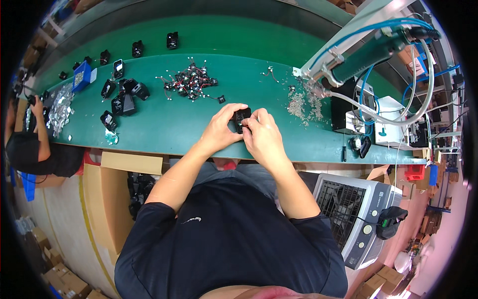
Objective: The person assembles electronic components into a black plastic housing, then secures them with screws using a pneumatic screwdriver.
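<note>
Over the near edge of the green workbench (164, 129), both my hands meet at a small black plastic housing (242, 114). My left hand (222, 128) grips it from the left side, thumb below and fingers above. On its right, the fingertips of my right hand (263, 133) are pinched against the housing; whether they hold a small part is hidden. Just beyond my left hand lies a small black part (221, 99) with a wire. Farther off is a tangled pile of small black parts with red and black wires (189, 82).
Black housings (128, 102) and a blue bin (81, 77) sit to the left. Scattered small screws (301, 105) lie right, below a mounted screwdriver (368, 55) with hoses. Several housings stand on the green strip behind. A co-worker (37, 144) sits far left; an open carton (107, 199) stands below.
</note>
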`<state>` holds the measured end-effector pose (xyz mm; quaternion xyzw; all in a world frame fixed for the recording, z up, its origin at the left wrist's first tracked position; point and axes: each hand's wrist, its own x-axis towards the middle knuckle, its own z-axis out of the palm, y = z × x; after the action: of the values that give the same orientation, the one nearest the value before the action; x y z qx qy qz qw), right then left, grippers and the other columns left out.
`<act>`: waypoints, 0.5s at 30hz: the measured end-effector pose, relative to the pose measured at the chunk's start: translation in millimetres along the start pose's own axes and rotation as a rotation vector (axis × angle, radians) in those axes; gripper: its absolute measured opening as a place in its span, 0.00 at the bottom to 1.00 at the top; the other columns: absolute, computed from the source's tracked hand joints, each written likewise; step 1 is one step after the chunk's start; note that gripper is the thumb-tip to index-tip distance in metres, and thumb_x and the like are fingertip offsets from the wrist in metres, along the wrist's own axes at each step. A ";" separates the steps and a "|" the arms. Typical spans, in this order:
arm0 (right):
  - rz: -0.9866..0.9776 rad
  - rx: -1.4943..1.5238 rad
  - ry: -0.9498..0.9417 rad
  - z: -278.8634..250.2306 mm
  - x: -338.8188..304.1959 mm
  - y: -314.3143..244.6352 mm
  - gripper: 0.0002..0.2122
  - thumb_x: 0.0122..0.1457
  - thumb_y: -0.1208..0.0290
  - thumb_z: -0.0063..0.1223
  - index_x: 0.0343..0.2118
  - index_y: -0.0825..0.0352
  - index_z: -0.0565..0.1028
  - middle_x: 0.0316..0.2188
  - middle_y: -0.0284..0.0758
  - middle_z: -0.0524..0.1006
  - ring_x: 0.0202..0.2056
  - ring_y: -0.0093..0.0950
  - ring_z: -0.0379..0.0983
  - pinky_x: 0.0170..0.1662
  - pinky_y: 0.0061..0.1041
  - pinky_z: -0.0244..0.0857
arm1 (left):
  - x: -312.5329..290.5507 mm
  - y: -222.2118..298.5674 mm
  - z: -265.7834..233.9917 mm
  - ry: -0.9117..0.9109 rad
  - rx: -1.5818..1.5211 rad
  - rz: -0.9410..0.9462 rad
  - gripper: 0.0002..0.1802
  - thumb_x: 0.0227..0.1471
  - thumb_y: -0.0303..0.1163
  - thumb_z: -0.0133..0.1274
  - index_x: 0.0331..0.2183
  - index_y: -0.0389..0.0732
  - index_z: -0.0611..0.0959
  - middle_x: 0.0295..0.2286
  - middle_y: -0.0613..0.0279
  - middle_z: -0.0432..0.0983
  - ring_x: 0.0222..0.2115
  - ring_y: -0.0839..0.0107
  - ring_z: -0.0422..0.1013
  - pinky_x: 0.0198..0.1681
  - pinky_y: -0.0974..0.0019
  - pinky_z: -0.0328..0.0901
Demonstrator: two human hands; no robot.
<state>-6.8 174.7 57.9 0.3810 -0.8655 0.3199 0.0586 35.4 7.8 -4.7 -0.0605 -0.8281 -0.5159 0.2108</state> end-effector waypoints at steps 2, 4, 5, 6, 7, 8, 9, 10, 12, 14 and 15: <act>0.022 0.002 -0.120 -10.0 1.5 -1.6 0.10 0.52 0.76 0.62 0.39 0.69 0.81 0.40 0.42 0.73 0.42 0.42 0.73 0.47 0.40 0.70 | 1.2 -0.9 0.3 -0.001 0.046 0.017 0.43 0.34 0.27 0.75 0.55 0.44 0.76 0.48 0.57 0.76 0.49 0.55 0.73 0.52 0.59 0.71; -0.007 0.044 -0.051 -40.7 10.8 -9.4 0.13 0.53 0.75 0.63 0.42 0.69 0.80 0.43 0.44 0.74 0.44 0.44 0.74 0.49 0.42 0.70 | 2.6 0.7 -1.8 -0.046 0.082 -0.008 0.46 0.34 0.31 0.76 0.56 0.45 0.75 0.50 0.57 0.75 0.54 0.54 0.69 0.57 0.55 0.65; -0.033 0.067 0.026 -61.4 21.2 -12.9 0.15 0.54 0.76 0.62 0.46 0.69 0.78 0.44 0.44 0.75 0.45 0.45 0.74 0.50 0.43 0.70 | 2.9 0.3 -2.4 -0.044 0.078 -0.007 0.46 0.34 0.31 0.76 0.56 0.45 0.75 0.50 0.57 0.75 0.54 0.54 0.69 0.57 0.55 0.65; -0.107 0.038 0.195 -81.6 37.9 -16.1 0.17 0.53 0.76 0.64 0.48 0.68 0.78 0.43 0.43 0.75 0.43 0.42 0.75 0.48 0.39 0.71 | 1.0 -2.7 -2.5 -0.042 0.087 -0.015 0.45 0.34 0.33 0.76 0.56 0.45 0.74 0.51 0.58 0.75 0.56 0.54 0.67 0.59 0.54 0.62; -0.119 0.044 0.425 -97.8 52.4 -19.2 0.19 0.53 0.75 0.66 0.49 0.68 0.77 0.40 0.40 0.76 0.40 0.37 0.73 0.45 0.34 0.70 | -1.0 -3.9 -2.7 -0.040 0.092 -0.022 0.45 0.35 0.35 0.76 0.57 0.45 0.74 0.51 0.58 0.74 0.58 0.53 0.65 0.62 0.52 0.59; -0.152 -0.014 0.626 -110.1 69.9 -16.5 0.23 0.54 0.75 0.67 0.53 0.70 0.74 0.43 0.40 0.75 0.40 0.34 0.71 0.45 0.31 0.68 | -2.4 -1.9 -3.6 -0.035 0.092 -0.025 0.45 0.35 0.35 0.76 0.57 0.45 0.74 0.51 0.58 0.74 0.58 0.53 0.65 0.62 0.52 0.59; -0.247 0.004 0.845 -118.2 91.7 -1.8 0.29 0.56 0.73 0.66 0.59 0.74 0.67 0.51 0.44 0.70 0.44 0.34 0.69 0.49 0.32 0.65 | -0.5 3.3 -4.1 -0.023 0.096 -0.031 0.45 0.36 0.36 0.76 0.56 0.45 0.74 0.52 0.58 0.73 0.58 0.54 0.66 0.62 0.52 0.58; -0.263 -0.065 0.899 -130.5 112.8 -0.1 0.34 0.58 0.68 0.66 0.63 0.75 0.61 0.56 0.47 0.65 0.51 0.36 0.66 0.54 0.34 0.63 | -0.3 5.6 -4.8 -0.003 0.105 -0.044 0.44 0.37 0.38 0.76 0.56 0.45 0.74 0.53 0.58 0.73 0.57 0.54 0.67 0.62 0.52 0.56; -0.246 0.333 0.922 -128.7 152.6 20.3 0.32 0.65 0.55 0.59 0.61 0.76 0.62 0.52 0.44 0.70 0.54 0.33 0.69 0.54 0.34 0.64 | 1.3 3.2 -3.6 -0.009 0.096 -0.004 0.43 0.37 0.39 0.76 0.54 0.45 0.75 0.53 0.58 0.73 0.57 0.55 0.67 0.62 0.52 0.56; 0.019 0.525 0.745 -131.7 167.6 28.3 0.28 0.70 0.51 0.51 0.58 0.74 0.63 0.44 0.43 0.76 0.43 0.29 0.73 0.50 0.29 0.67 | -0.7 0.5 -3.8 -0.003 0.093 0.022 0.41 0.37 0.40 0.76 0.53 0.45 0.75 0.53 0.58 0.73 0.56 0.56 0.68 0.62 0.53 0.56; 0.017 0.525 0.745 -129.5 167.1 29.6 0.28 0.70 0.51 0.51 0.58 0.74 0.63 0.44 0.43 0.76 0.43 0.29 0.73 0.50 0.29 0.67 | -1.2 0.4 -3.3 -0.023 0.118 0.033 0.39 0.37 0.40 0.76 0.51 0.45 0.76 0.53 0.59 0.73 0.56 0.57 0.68 0.62 0.53 0.56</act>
<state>-163.3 163.3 202.6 0.2349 -0.6780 0.6442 0.2647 37.6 5.3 -3.5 -0.0675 -0.8583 -0.4621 0.2128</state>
